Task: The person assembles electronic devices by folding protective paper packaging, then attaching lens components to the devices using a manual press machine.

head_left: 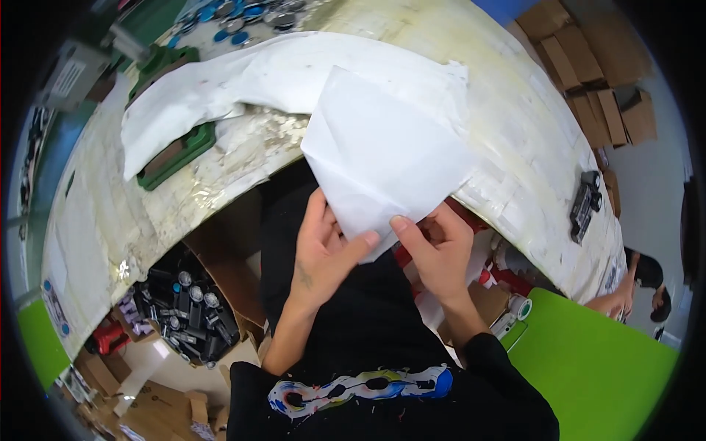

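Both my hands hold a white folded sheet of paper above the near edge of the worktable. My left hand grips its lower left part, thumb on top and fingers behind. My right hand pinches the lower right edge, with the thumb pressed on the front near the bottom corner. A crease runs across the left side of the sheet. Behind it, a long white cloth-like piece lies across the table and over a green metal base.
The worktable curves around me. Several blue and silver round pieces lie at the far left. A black device sits at the right. Below are a box of black torch-like parts and a green surface. Another person is at far right.
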A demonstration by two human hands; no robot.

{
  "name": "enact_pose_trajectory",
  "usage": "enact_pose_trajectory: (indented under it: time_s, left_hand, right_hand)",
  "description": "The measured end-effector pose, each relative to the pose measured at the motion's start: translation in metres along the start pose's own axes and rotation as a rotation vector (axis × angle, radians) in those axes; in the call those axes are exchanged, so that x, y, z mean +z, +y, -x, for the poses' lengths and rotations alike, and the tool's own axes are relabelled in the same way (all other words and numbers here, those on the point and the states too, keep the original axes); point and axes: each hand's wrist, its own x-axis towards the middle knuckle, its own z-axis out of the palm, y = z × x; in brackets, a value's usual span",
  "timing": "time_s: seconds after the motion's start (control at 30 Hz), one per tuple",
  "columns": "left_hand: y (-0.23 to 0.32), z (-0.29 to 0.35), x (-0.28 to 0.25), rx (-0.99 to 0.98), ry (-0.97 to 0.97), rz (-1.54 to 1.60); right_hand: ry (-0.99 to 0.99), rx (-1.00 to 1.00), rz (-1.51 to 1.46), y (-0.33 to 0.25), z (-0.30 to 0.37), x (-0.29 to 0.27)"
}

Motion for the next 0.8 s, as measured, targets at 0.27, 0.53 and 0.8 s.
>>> enact_pose_trajectory:
  time_s: [0.27, 0.53, 0.8]
  left_hand:
    - [0.001, 0.019, -0.040, 0.149, 0.238, -0.487]
    - [0.001, 0.046, -0.069, 0.161, 0.464, -0.392]
    - [-0.035, 0.059, -0.092, 0.476, 0.607, -0.566]
  right_hand:
    - [-0.169, -0.309, 0.240, 0.000, 0.001, 0.063]
    - [-0.470, -0.297, 0.200, -0.002, 0.005, 0.099]
    - [-0.453, -0.257, 0.155, -0.009, 0.008, 0.114]
